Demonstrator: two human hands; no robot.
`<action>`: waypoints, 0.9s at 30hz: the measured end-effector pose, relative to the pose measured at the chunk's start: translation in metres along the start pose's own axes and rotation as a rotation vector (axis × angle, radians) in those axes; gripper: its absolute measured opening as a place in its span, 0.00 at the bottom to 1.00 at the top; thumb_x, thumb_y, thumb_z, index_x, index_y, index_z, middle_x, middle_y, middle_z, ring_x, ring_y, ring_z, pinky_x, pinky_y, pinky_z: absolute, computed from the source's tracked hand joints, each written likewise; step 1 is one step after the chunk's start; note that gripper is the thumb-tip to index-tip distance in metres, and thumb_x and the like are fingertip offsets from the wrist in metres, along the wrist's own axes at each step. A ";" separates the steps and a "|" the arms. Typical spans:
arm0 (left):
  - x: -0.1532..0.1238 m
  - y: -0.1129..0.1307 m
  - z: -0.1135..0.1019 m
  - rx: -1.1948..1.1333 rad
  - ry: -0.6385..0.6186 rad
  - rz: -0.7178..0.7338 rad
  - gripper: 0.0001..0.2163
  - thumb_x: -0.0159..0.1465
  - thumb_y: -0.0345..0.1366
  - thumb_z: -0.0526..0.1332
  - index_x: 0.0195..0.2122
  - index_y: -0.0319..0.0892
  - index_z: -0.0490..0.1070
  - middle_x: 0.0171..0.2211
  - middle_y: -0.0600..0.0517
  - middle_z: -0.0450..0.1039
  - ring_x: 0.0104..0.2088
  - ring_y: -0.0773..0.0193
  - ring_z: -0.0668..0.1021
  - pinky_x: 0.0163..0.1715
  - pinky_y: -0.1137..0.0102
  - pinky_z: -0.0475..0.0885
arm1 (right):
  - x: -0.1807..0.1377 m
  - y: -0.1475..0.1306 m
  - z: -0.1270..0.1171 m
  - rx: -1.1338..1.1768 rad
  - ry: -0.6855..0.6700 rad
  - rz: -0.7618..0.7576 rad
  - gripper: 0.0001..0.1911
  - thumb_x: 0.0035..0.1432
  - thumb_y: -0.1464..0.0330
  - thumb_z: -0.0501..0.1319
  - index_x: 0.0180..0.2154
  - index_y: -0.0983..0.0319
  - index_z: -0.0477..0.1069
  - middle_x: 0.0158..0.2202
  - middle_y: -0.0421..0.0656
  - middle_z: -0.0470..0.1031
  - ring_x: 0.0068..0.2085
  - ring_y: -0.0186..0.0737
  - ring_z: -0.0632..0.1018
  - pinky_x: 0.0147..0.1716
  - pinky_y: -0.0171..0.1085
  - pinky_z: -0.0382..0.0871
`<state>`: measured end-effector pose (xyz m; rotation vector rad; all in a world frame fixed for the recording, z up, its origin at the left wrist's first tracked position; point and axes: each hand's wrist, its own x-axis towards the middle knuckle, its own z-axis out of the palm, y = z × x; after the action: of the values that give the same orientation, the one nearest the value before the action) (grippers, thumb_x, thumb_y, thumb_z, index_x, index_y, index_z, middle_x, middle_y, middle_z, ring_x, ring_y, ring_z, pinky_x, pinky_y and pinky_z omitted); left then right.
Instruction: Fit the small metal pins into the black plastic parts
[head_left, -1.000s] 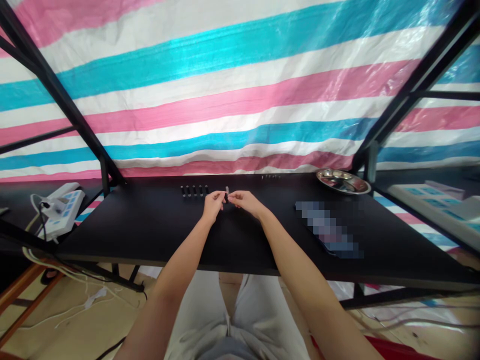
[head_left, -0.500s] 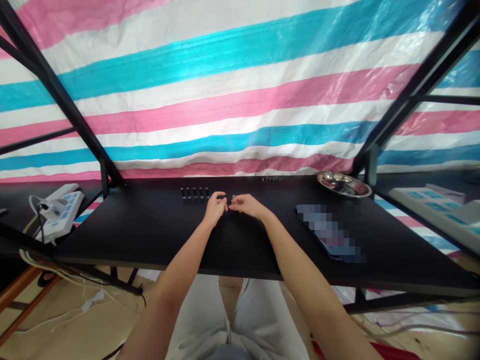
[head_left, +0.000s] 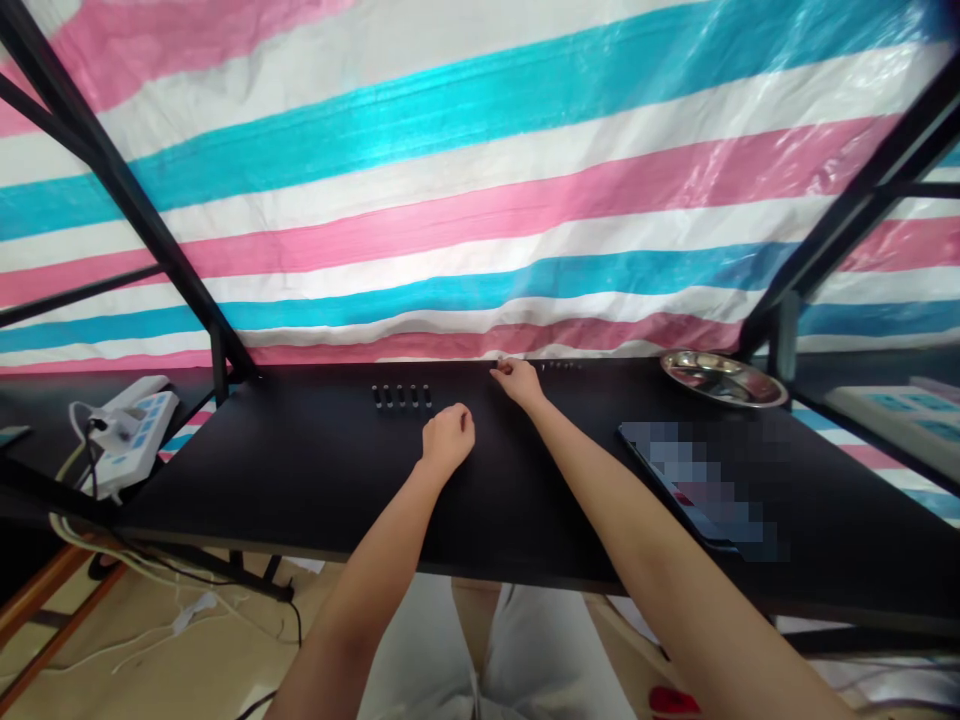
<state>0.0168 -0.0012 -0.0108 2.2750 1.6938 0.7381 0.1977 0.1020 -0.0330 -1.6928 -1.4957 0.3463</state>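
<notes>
My left hand (head_left: 448, 438) is curled closed over the middle of the black table (head_left: 300, 470); anything inside its fingers is hidden. Farther back, my right hand (head_left: 517, 380) has its thumb and fingers drawn together near the table's rear edge. Whatever it pinches is too small to make out. Left of both hands, several short black cylinders with silvery ends (head_left: 401, 397) form a neat row. Several tiny shiny pieces (head_left: 561, 366) lie along the back edge, just right of my right hand.
A round metal plate (head_left: 724, 380) rests at the back right. In front of it lies a blurred dark flat object (head_left: 697, 490). White power strips (head_left: 135, 445) stand beyond the left frame post (head_left: 161, 245). A striped plastic sheet (head_left: 465, 180) hangs behind the table.
My hands were together beside the row of cylinders. The right has since moved back and to the right, toward the rear edge; the left has drawn slightly nearer and curled up.
</notes>
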 end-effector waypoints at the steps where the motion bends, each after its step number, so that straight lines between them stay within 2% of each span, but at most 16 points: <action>1: 0.000 0.001 -0.001 0.024 -0.015 -0.001 0.10 0.62 0.36 0.49 0.35 0.46 0.70 0.32 0.51 0.73 0.31 0.64 0.74 0.32 0.72 0.66 | 0.003 0.002 0.001 -0.018 -0.005 0.004 0.06 0.46 0.67 0.60 0.27 0.63 0.71 0.27 0.43 0.74 0.28 0.36 0.72 0.30 0.34 0.64; 12: 0.000 0.003 -0.002 0.047 -0.068 0.028 0.11 0.63 0.36 0.49 0.37 0.45 0.70 0.33 0.50 0.73 0.32 0.63 0.75 0.32 0.72 0.66 | 0.011 0.013 0.015 -0.049 -0.026 0.022 0.06 0.47 0.67 0.61 0.29 0.63 0.72 0.29 0.43 0.75 0.31 0.37 0.73 0.33 0.34 0.65; 18: 0.000 0.003 -0.001 0.004 -0.051 0.038 0.11 0.62 0.35 0.49 0.36 0.44 0.71 0.32 0.49 0.73 0.32 0.62 0.74 0.32 0.72 0.66 | 0.012 0.016 0.013 -0.062 -0.049 0.020 0.06 0.47 0.67 0.62 0.29 0.63 0.72 0.29 0.44 0.75 0.30 0.37 0.73 0.34 0.35 0.66; 27: -0.002 0.004 -0.002 -0.013 -0.064 0.035 0.10 0.62 0.35 0.49 0.35 0.44 0.71 0.31 0.48 0.72 0.32 0.61 0.74 0.33 0.71 0.66 | 0.019 0.021 0.008 -0.078 -0.153 0.043 0.08 0.48 0.74 0.58 0.33 0.66 0.74 0.30 0.45 0.76 0.32 0.36 0.75 0.38 0.35 0.66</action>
<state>0.0184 -0.0044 -0.0075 2.2996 1.6201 0.6737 0.2116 0.1237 -0.0478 -1.7968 -1.6035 0.4548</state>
